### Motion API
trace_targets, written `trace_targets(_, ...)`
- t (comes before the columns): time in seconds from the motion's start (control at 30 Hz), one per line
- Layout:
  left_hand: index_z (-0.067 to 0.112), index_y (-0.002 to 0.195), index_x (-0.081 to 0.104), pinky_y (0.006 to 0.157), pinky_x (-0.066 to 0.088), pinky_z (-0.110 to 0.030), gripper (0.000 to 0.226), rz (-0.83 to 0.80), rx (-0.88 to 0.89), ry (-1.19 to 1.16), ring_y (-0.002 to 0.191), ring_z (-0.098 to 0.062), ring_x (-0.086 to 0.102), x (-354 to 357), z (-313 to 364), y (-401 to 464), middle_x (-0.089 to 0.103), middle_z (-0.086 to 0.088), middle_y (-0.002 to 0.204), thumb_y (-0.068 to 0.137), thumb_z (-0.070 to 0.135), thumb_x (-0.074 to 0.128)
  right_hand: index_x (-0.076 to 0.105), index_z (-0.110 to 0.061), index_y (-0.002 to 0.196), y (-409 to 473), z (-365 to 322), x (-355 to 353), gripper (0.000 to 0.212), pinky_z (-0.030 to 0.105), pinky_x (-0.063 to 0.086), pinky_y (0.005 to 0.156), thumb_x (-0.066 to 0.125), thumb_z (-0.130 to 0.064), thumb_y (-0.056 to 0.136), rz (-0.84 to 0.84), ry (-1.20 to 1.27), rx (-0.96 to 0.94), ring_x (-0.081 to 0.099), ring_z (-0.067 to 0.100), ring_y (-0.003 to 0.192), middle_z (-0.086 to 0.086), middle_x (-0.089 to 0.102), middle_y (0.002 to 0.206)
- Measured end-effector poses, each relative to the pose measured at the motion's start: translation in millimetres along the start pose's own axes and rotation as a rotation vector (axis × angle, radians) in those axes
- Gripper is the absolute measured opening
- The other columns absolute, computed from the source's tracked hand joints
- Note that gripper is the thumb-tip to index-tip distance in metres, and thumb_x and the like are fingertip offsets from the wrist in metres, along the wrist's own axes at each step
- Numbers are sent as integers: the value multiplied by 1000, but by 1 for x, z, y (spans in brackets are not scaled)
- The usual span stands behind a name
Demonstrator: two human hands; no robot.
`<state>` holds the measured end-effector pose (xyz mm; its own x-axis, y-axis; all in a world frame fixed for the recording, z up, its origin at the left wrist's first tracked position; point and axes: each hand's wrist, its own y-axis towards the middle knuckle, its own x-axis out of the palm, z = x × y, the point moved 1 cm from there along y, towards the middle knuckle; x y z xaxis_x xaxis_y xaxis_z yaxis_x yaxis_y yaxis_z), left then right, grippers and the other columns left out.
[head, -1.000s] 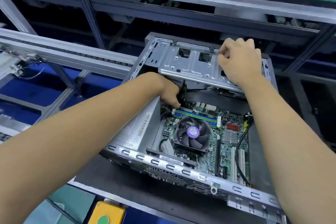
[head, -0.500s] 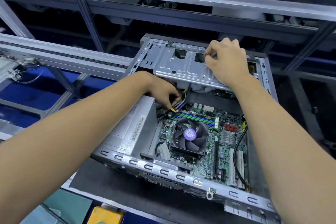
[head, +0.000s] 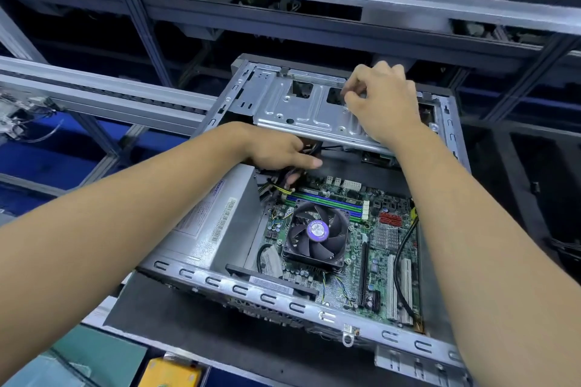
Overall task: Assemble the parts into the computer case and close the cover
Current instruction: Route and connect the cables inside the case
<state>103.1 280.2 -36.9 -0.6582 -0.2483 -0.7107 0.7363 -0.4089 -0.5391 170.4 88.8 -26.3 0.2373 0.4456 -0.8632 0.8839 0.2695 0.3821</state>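
We see the open computer case (head: pixel 239 287) lying on the bench's black mat (head: pixel 151 308), our left hand (head: pixel 276 151) reaching under the drive cage (head: pixel 301 110) with its grip grasping a bundle of cables (head: pixel 283 181) near the power supply (head: pixel 204 223), our right hand (head: pixel 382 104) pinching the cage's top.

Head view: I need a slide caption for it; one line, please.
Left hand reaches among cables under the drive bracket, which the right hand grips, in an open computer case.
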Motion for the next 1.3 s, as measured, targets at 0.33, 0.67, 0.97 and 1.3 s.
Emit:
trace_targets(0.33,10,108,56,78,36,-33,30,24,-127,512,90,-24,50,3,-2,5,53,-6,102,106,35,40,65,-32,96,0,0,-1,11,36,25,86,54,-30,95,-7,28,6,34,18,99,-7,50,100)
trace_targets(0.67,27,76,36,56,39,-29,39,53,-25,417,68,-21,50,2,-2,3,49,1,75,90,14,70,66,-32,96,0,0,-3,11,36,25,87,55,-29,95,-13,61,12,35,18,100,-7,52,101)
trace_targets(0.97,10,89,38,75,49,-41,37,-75,126,-84,83,-17,71,5,1,-4,67,-2,83,83,-10,68,66,-32,96,-2,-2,-3,11,36,26,86,55,-29,95,-20,67,12,37,18,100,-7,53,100)
trace_targets(1.3,11,94,57,64,45,-19,30,-49,87,-51,62,-9,52,3,2,0,62,5,80,98,40,63,65,-31,96,-4,-7,-6,12,36,29,89,56,-23,94,-87,142,-18,42,19,101,-11,55,94)
